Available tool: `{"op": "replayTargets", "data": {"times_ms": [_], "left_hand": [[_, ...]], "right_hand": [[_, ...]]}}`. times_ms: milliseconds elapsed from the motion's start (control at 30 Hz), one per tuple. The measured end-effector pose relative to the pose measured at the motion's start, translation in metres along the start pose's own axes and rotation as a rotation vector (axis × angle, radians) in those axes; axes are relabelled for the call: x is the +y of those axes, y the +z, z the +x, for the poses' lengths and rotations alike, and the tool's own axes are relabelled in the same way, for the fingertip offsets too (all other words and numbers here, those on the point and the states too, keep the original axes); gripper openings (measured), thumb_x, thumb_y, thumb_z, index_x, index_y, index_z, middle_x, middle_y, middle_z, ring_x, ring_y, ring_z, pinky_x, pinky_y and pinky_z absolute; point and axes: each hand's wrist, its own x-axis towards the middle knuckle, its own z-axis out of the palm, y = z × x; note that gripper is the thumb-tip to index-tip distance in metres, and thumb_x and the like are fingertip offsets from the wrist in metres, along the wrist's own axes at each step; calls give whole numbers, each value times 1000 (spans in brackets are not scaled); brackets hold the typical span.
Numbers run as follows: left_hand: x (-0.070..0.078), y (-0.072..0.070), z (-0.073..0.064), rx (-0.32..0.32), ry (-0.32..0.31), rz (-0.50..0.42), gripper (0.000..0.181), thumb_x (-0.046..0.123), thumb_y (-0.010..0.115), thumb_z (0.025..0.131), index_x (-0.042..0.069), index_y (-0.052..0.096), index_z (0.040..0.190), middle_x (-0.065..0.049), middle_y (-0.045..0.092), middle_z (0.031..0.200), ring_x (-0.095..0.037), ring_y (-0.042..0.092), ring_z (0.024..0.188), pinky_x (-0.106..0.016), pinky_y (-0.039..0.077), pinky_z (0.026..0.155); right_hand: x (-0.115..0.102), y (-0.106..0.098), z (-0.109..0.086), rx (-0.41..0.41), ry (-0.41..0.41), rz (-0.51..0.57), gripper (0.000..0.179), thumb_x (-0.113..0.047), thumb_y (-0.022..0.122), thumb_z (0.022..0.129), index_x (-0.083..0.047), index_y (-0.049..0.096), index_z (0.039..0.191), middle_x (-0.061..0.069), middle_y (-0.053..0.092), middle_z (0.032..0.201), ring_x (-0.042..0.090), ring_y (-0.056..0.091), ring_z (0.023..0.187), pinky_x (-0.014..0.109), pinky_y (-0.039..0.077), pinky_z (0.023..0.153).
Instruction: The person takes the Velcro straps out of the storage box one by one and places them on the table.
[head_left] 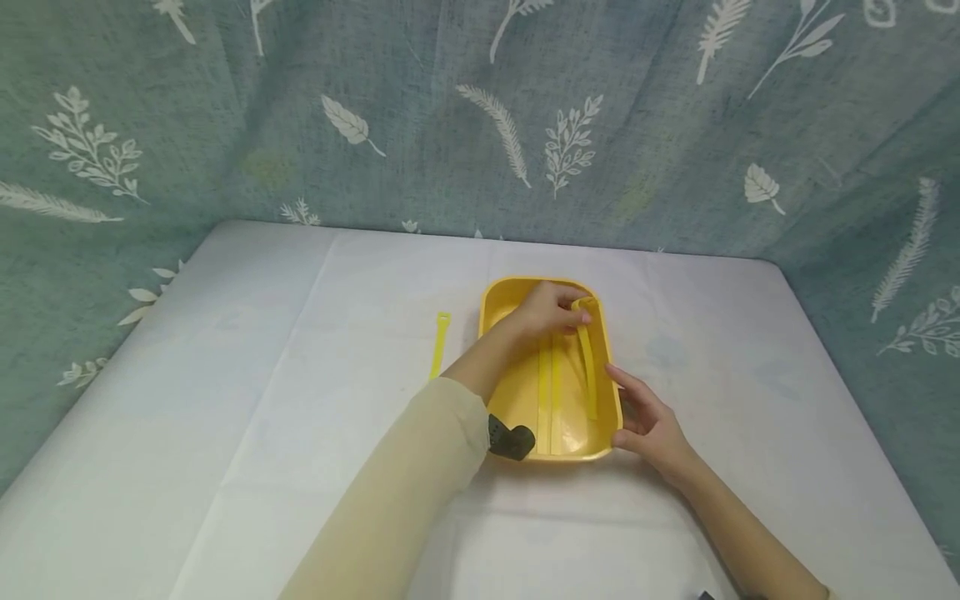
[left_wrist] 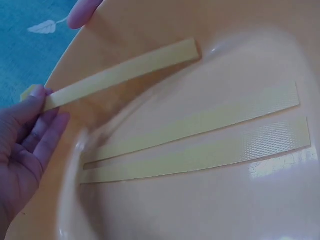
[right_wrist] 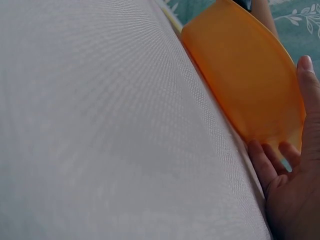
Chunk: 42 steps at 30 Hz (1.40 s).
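Observation:
A yellow tray (head_left: 510, 387) with rounded corners and raised walls lies on the table. Reaching into its far right part, my left hand (head_left: 551, 308) pinches one end of a yellow strap (head_left: 587, 367), the kind used as a cable tie. In the left wrist view the rest of that strap (left_wrist: 125, 70) slants along the tray wall. Two more straps (left_wrist: 210, 155) lie side by side on the tray floor. My right hand (head_left: 652, 429) holds the tray's near right side from outside; in the right wrist view its fingers (right_wrist: 262, 160) curl against the outer wall, thumb by the rim.
Left of the tray, another yellow strap (head_left: 440, 342) with a slotted head lies on the white-covered table (head_left: 300, 400), partly hidden by my left arm. A green leaf-patterned cloth (head_left: 420, 125) hangs behind the table and at both sides.

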Motion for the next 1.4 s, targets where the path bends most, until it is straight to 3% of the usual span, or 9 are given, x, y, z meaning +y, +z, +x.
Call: {"op": "replayTargets", "data": {"times_ms": [233, 467, 700, 767, 933, 1133, 1233, 1400], "left_hand": [[5, 0, -1, -37, 28, -145, 56, 13, 59, 93, 8, 38, 145, -15, 66, 113, -22, 65, 97, -28, 55, 79], [11, -2, -1, -49, 101, -196, 55, 14, 55, 96, 15, 35, 147, -14, 64, 119, -19, 63, 104, -27, 52, 85], [15, -3, -3, -31, 149, -254, 55, 13, 47, 99, 15, 26, 150, -18, 61, 122, -18, 59, 80, -26, 53, 79], [16, -3, -2, -19, 158, -277, 52, 11, 46, 99, 14, 29, 149, -18, 60, 124, -23, 61, 85, -30, 53, 83], [19, -5, -3, -24, 166, -286, 49, 9, 49, 98, 14, 37, 146, -7, 52, 138, -26, 62, 107, -36, 54, 83], [24, -12, -4, -38, 136, -270, 62, 8, 59, 93, 21, 32, 148, 7, 37, 150, -22, 63, 109, -33, 55, 80], [26, -16, -5, -38, 126, -257, 74, 6, 65, 88, 25, 28, 150, 9, 30, 153, -21, 63, 108, -31, 55, 79], [26, -23, -10, -40, 99, -316, 89, 0, 69, 83, 29, 20, 151, 5, 18, 158, -21, 64, 107, -35, 55, 82]], "right_hand": [[3, -1, 0, -26, -28, 24, 75, -23, 69, 87, 0, 29, 146, -6, 42, 140, 8, 51, 115, 26, 53, 81], [1, 1, 0, -11, -13, -7, 73, -18, 70, 86, -1, 31, 146, -3, 43, 140, 9, 51, 117, 25, 53, 83], [1, 0, 0, -22, -24, 25, 75, -17, 69, 87, 1, 28, 146, -2, 40, 142, 10, 52, 116, 26, 53, 81], [2, -1, 0, -27, -33, 32, 75, -17, 69, 87, 2, 28, 146, -1, 40, 142, 10, 51, 116, 26, 53, 80], [2, -2, 0, -25, -43, 31, 75, -17, 69, 86, 2, 28, 146, 0, 39, 143, 10, 51, 118, 26, 54, 80], [0, -1, 1, -34, -50, 42, 76, -19, 69, 86, 2, 28, 146, 0, 40, 142, 10, 51, 117, 26, 53, 82], [0, -2, 1, -29, -48, 42, 75, -18, 70, 86, 2, 28, 146, -1, 40, 142, 11, 52, 117, 26, 53, 82], [2, -2, 0, -31, -49, 32, 75, -17, 69, 86, 0, 28, 147, 0, 40, 142, 11, 52, 116, 25, 53, 82]]}}
